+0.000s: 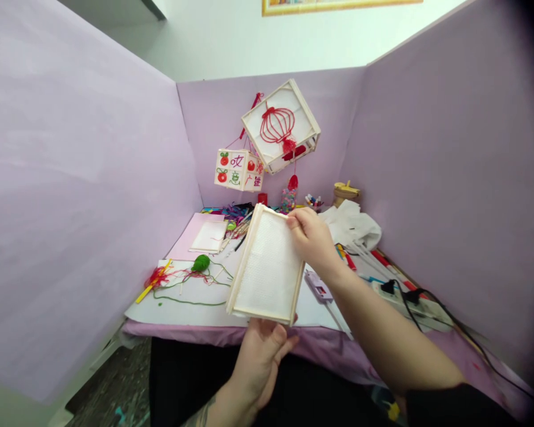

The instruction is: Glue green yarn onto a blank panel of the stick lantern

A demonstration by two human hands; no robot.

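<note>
Right hand (pixel 310 240): pinching the upper right edge of a white-panelled pale wooden rectangular frame (pixel 267 267)
Left hand (pixel 262 356): half-curled at its lower end; cannot tell whether it grips
Frame: tilted, above the white tabletop (pixel 178 311)
Frame's left: round green yarn ball (pixel 200 263)
Behind: hanging white boxy lantern (pixel 302 112) with red motif

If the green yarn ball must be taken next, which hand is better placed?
Probably the left hand: it is farther left, toward the green yarn ball; the right hand holds the framed white panel between itself and the ball.
</note>
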